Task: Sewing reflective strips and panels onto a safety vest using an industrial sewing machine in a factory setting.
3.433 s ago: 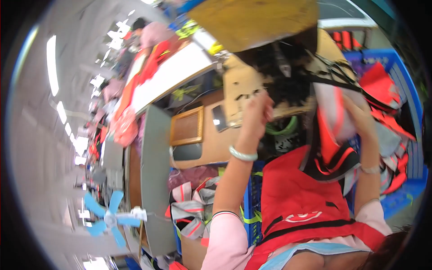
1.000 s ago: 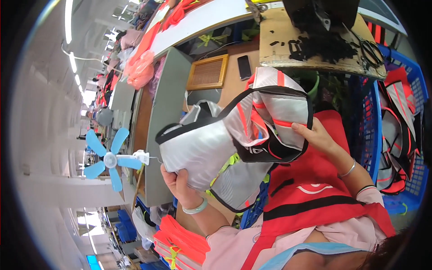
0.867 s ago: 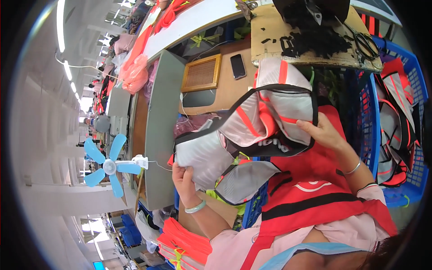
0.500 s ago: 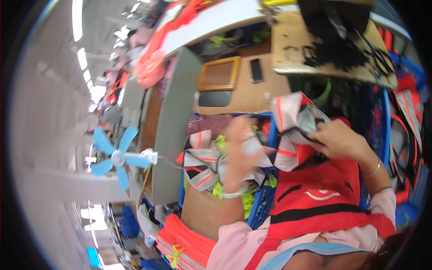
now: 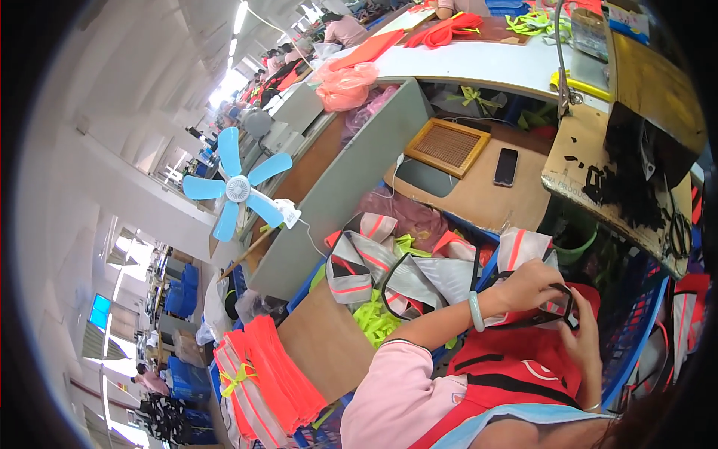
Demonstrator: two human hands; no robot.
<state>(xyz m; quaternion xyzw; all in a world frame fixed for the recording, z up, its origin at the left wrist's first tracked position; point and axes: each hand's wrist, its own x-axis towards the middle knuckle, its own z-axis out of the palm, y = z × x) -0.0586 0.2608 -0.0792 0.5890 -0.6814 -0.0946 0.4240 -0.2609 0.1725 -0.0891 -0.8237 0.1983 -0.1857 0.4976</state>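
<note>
Above my lap, a grey reflective strap [image 5: 522,248] with an orange stripe and black edging is held between both hands. My left hand [image 5: 529,288], below a pale green bangle, has its fingers closed on the strap's black edge. On the other side, my right hand [image 5: 585,338] pinches the black-edged end, its thumb and fingers partly hidden. A red apron [image 5: 508,352] with black bands lies under the hands. Left of them, more grey and orange reflective straps [image 5: 366,258] are heaped in a blue crate, over yellow-green strips [image 5: 374,320].
Folded orange fabric strips [image 5: 280,367] lie tied in a bundle at lower left beside a brown board [image 5: 321,340]. A phone [image 5: 505,167] and wood-framed mesh panel [image 5: 449,147] lie ahead. Scissors [image 5: 679,236] and black scraps [image 5: 624,194] sit on the right-hand board. A blue fan [image 5: 238,188] stands left.
My left hand, raised and apart over the crate before, has moved right and closed on the strap. My right hand still holds it, now lower. The whole view has tilted and shifted.
</note>
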